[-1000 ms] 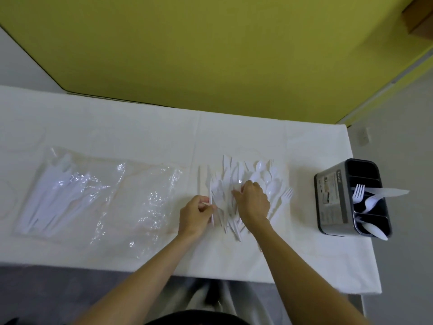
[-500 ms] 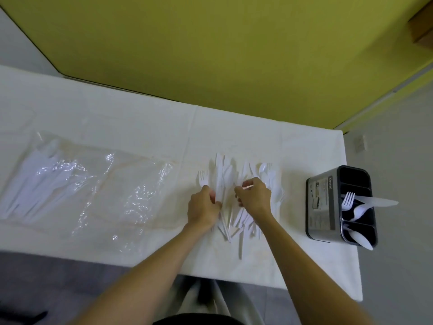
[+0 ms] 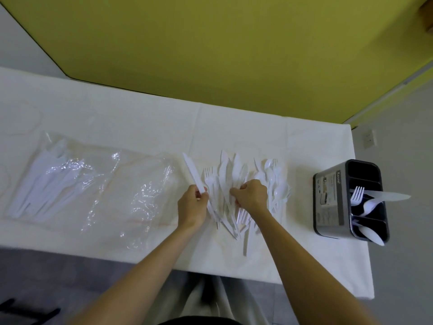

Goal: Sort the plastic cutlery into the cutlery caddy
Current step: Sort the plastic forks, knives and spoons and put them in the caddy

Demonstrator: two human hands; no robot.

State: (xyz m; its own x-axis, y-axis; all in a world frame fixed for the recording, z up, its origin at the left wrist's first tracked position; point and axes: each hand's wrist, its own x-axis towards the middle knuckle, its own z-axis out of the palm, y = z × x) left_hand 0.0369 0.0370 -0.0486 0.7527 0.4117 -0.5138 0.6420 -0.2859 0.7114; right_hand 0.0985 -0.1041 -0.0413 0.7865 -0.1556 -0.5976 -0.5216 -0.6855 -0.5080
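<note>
White plastic cutlery (image 3: 225,170) is lying in a loose heap at the middle of the table (image 3: 140,127), which is being covered by a white cloth. Forks, knives and spoons are jumbled together there, most handles pointing toward the near edge. A single knife (image 3: 191,172) is being pinched at its handle end between the thumb and curled fingers of the left hand (image 3: 193,206), just left of the heap, with the blade pointing away and to the left. The right hand (image 3: 251,195) is being rested knuckles-up on the heap, its fingers curling down among the pieces; whether any piece is being gripped cannot be told. Well apart to the right, near the table's end, the cutlery caddy (image 3: 328,202) is standing upright. A fork (image 3: 357,195), a second knife (image 3: 393,196) and a spoon (image 3: 372,205) are sticking out of its top, and one more white piece (image 3: 371,234) is leaning out of the nearest compartment. A clear plastic bag (image 3: 105,184) with more cutlery inside is lying on the left.
</note>
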